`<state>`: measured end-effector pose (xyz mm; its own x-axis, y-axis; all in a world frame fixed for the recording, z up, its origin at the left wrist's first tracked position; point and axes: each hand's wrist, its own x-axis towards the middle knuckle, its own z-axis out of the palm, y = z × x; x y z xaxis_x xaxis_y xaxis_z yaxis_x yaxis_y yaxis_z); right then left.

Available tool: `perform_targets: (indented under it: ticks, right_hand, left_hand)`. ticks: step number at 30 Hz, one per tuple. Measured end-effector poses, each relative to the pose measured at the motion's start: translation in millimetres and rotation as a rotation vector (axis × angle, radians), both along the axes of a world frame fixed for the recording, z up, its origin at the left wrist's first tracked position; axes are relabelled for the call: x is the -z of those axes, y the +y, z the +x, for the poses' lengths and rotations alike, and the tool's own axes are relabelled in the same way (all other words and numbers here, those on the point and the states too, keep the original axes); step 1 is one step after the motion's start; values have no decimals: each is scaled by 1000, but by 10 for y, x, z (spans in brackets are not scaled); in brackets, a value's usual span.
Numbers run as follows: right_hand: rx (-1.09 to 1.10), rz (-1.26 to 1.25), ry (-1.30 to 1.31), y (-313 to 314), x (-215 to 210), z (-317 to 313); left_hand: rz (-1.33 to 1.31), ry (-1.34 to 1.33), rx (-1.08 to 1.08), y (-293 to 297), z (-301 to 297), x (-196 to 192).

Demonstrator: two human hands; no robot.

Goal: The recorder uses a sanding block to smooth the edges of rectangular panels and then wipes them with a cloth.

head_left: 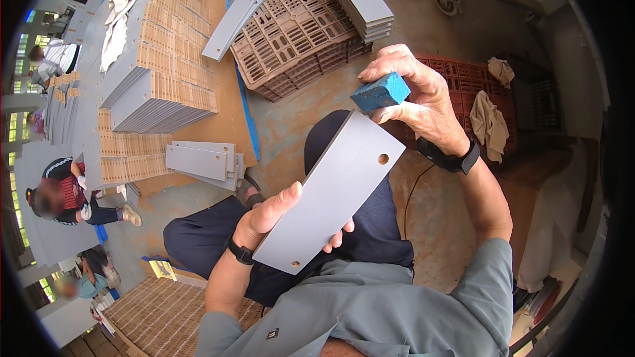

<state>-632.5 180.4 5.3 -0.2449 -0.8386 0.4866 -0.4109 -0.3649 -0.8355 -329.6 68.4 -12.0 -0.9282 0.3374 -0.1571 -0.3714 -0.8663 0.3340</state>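
Observation:
A flat grey painted board with a round hole near each end lies tilted across my lap. My left hand grips it by its lower part, thumb on the left edge and fingertips showing at the right edge. Between the thumb and fingers of my right hand is a blue block, which looks like a sanding sponge. The block is just above the board's upper end; whether they touch I cannot tell.
A brown slatted crate stands ahead, with grey boards stacked at its right and loose boards at its left. Tall board stacks fill the left table. A reddish crate with cloths is at right. Several people work at far left.

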Motion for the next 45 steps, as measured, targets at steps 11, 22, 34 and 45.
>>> perform_targets:
  ticks: [11,22,34,45]
  right_hand:
    - [13,-42,-11,-12,80,1]
    - [27,-70,-19,15,104,-23]
    - [52,14,705,197,-529,-171]
    - [325,-18,835,-20,-202,-204]
  left_hand:
    - [19,-24,-9,-1,-4,-7]
    - [2,-9,-4,-1,-12,11]
    - [-20,-16,-8,-9,8,-16]
    - [-26,-3,-16,11,-5,-26]
